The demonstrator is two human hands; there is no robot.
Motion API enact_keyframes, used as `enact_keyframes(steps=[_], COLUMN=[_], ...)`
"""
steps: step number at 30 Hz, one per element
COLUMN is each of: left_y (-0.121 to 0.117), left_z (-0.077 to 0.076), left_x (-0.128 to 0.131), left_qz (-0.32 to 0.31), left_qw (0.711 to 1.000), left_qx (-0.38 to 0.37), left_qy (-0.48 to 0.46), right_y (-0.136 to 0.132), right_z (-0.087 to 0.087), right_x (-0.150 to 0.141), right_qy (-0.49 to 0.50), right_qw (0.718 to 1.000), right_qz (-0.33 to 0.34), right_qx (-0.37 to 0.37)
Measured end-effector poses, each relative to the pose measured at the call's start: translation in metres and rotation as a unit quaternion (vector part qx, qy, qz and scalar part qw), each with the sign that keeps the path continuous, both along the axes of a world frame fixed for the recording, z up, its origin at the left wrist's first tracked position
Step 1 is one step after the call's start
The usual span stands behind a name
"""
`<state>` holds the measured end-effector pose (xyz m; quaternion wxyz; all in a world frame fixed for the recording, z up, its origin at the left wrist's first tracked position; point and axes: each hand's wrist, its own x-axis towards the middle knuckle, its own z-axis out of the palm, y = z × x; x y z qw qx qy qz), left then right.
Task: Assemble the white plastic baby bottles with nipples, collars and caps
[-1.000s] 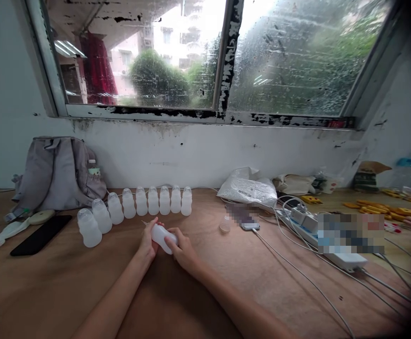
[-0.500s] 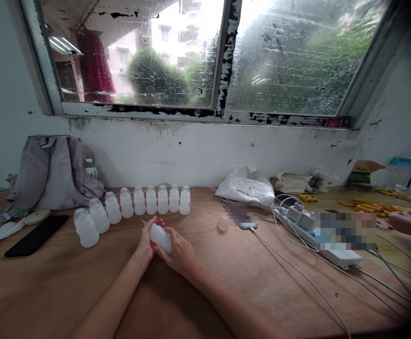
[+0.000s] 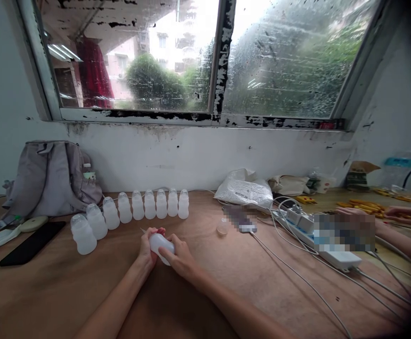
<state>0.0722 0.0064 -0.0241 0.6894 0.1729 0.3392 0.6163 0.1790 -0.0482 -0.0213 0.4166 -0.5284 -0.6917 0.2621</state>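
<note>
Over the front of the wooden table, my left hand (image 3: 146, 248) is closed around the far-left end of a milky white bottle (image 3: 162, 246). My right hand (image 3: 181, 257) grips the same bottle from the other side, thumb lying along it. The bottle is tilted, and its end is hidden in my left fingers. A thin pale tip (image 3: 142, 230) pokes out beside my left hand; what it belongs to is hidden. Behind my hands, several similar bottles with clear caps (image 3: 149, 205) stand upright in a curved row. To the right lies a small clear cap (image 3: 222, 229).
A grey backpack (image 3: 55, 176) and a black phone (image 3: 32, 244) are at the left. Rightward are a silver bubble bag (image 3: 244, 187), a power strip (image 3: 338, 255) and trailing cables. Another person's hands (image 3: 405, 217) are over yellow parts (image 3: 361, 205) at far right.
The bottle has turned slightly in my hands, and my right thumb now lies across it. At far right, the other person's hands have reached further left. The view has tilted up slightly.
</note>
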Motion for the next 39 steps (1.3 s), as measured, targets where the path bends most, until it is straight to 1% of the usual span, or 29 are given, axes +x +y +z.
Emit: enact_keyframes(steps=[2, 4, 5, 7, 8, 9, 11, 13, 15, 18, 21, 24, 26, 28, 30, 31, 32, 34, 35, 37, 39], left_y=[0.0, -0.001, -0.002, -0.005, -0.007, -0.009, -0.012, -0.013, -0.012, -0.008, -0.006, -0.008, -0.01, -0.011, -0.012, -0.012, -0.012, -0.012, -0.012, -0.012, -0.011], left_z=[0.003, 0.005, 0.006, 0.005, 0.004, 0.002, -0.001, -0.002, -0.003, -0.003, -0.001, 0.0, 0.002, 0.003, 0.005, 0.005, 0.006, 0.006, 0.006, 0.006, 0.005], left_x=[-0.001, -0.003, -0.003, -0.001, 0.001, 0.003, 0.007, 0.008, 0.007, 0.001, -0.004, -0.004, -0.003, -0.003, -0.004, -0.004, -0.005, -0.004, -0.004, -0.003, -0.001], left_qz=[-0.02, -0.058, -0.091, -0.177, -0.214, -0.236, -0.232, -0.209, -0.19, -0.157, -0.162, -0.177, -0.179, -0.186, -0.191, -0.193, -0.195, -0.196, -0.193, -0.175, -0.135], left_qw=[1.0, 0.997, 0.993, 0.977, 0.967, 0.96, 0.959, 0.964, 0.969, 0.98, 0.981, 0.978, 0.977, 0.975, 0.974, 0.974, 0.974, 0.974, 0.974, 0.971, 0.963], left_qx=[0.016, 0.048, 0.07, 0.116, 0.135, 0.148, 0.16, 0.162, 0.15, 0.105, 0.068, 0.071, 0.085, 0.092, 0.09, 0.086, 0.08, 0.067, 0.064, 0.076, 0.12], left_qy=[-0.009, -0.024, -0.028, -0.022, -0.009, 0.008, 0.035, 0.043, 0.044, 0.06, 0.079, 0.083, 0.08, 0.077, 0.079, 0.081, 0.084, 0.094, 0.105, 0.143, 0.202], right_y=[0.004, 0.008, 0.011, 0.016, 0.018, 0.02, 0.023, 0.026, 0.031, 0.039, 0.049, 0.055, 0.057, 0.058, 0.058, 0.059, 0.059, 0.062, 0.064, 0.068, 0.073], right_z=[-0.003, -0.007, -0.01, -0.015, -0.016, -0.018, -0.018, -0.016, -0.015, -0.018, -0.023, -0.025, -0.022, -0.017, -0.013, -0.013, -0.013, -0.015, -0.017, -0.02, -0.022], right_x=[0.001, 0.002, 0.002, 0.001, 0.002, 0.002, 0.005, 0.011, 0.019, 0.031, 0.042, 0.054, 0.066, 0.08, 0.097, 0.105, 0.113, 0.125, 0.129, 0.134, 0.133], right_qy=[0.043, 0.105, 0.14, 0.202, 0.225, 0.238, 0.233, 0.195, 0.138, 0.057, -0.015, -0.045, -0.086, -0.164, -0.193, -0.174, -0.133, -0.027, 0.017, 0.073, 0.117], right_qw=[0.999, 0.994, 0.989, 0.977, 0.972, 0.969, 0.971, 0.981, 0.989, 0.99, 0.984, 0.979, 0.969, 0.939, 0.91, 0.907, 0.91, 0.921, 0.924, 0.93, 0.935], right_qz=[0.011, 0.022, 0.026, 0.032, 0.034, 0.036, 0.039, 0.023, -0.011, -0.076, -0.128, -0.147, -0.175, -0.243, -0.318, -0.342, -0.36, -0.371, -0.368, -0.35, -0.324], right_qx=[-0.003, -0.027, -0.041, -0.058, -0.057, -0.051, -0.036, -0.002, 0.049, 0.107, 0.126, 0.135, 0.154, 0.181, 0.182, 0.173, 0.157, 0.118, 0.102, 0.086, 0.08])
